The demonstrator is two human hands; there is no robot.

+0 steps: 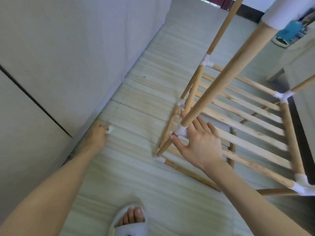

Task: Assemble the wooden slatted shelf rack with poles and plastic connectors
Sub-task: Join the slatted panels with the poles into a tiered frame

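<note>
The wooden slatted rack [247, 120] stands on the floor at right, its slats [252, 133] framed by poles joined with white plastic connectors. My right hand [199, 142] reaches to the near-left corner connector [181, 131]; its fingers are spread and touch the connector where an upright pole [226, 68] rises toward the camera. My left hand [98, 135] is out at the left, low near the wall, pinching a small white plastic piece [110, 129] in its fingertips. More connectors sit at the back-left corner [207, 61], right corner [281, 96] and near-right corner [302, 183].
A pale wall [68, 57] runs along the left, meeting the tiled floor [136, 176]. My foot in a white slipper [129, 222] is at the bottom. A blue object [288, 31] lies at top right beside a grey furniture edge [289, 65].
</note>
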